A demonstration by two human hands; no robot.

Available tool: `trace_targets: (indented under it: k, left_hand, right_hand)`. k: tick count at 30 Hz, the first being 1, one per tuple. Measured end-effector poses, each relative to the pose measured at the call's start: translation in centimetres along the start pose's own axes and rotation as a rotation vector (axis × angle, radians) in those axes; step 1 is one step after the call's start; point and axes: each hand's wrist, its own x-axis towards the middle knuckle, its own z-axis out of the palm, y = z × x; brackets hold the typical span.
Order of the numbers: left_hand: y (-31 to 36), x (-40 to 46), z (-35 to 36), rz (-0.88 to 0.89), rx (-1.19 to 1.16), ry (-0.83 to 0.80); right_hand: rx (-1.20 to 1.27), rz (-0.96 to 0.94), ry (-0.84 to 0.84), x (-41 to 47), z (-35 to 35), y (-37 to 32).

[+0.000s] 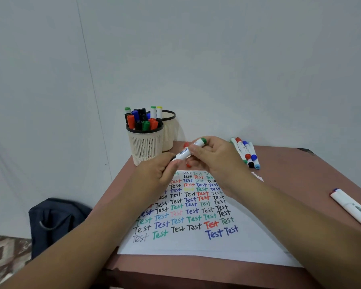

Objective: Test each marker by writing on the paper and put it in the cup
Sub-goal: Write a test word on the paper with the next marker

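Head view: we hold a white-barrelled marker with a green end (191, 150) between both hands, above the paper.

Our right hand (215, 157) curls its fingers round the barrel near the green end, and our left hand (157, 173) pinches the dark cap end; whether the cap is coming off or going on we cannot tell. We judge the marker light, stiff and rather slick, so it is best gripped mid-barrel with the cap end left free. Below lies the white paper sheet covered in coloured "Test" words (196, 243) on the reddish-brown table (290, 174). Beyond stands the cream slotted plastic cup full of capped markers (145, 144), and a loose cluster of untested markers (246, 152) waits to the right.
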Motion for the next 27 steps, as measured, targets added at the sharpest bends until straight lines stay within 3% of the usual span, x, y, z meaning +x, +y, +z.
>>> trace_targets:
  k: [4,10,17,21,27]
  left_hand:
    - [-0.1,0.1,-0.2,-0.044,-0.089,-0.017]
    - [0.2,0.1,-0.5,-0.04,-0.026,-0.123]
    - [0.3,0.5,0.4,-0.102,0.031,-0.203]
    - [0.2,0.7,0.7,-0.159,0.156,-0.21]
    - [0.0,1.0,0.9,-0.221,0.334,-0.209]
  right_hand:
    - [0.012,-0.007,0.013,-0.4,-0.4,-0.2]
    - [0.037,-0.031,0.101,-0.9,-2.0,-1.1]
    - [0.211,0.193,0.314,-1.4,-7.6,-0.4]
    - [0.207,0.186,0.222,-2.5,-9.3,0.9]
    - [-0.074,0.158,0.129,-3.9,-9.0,1.7]
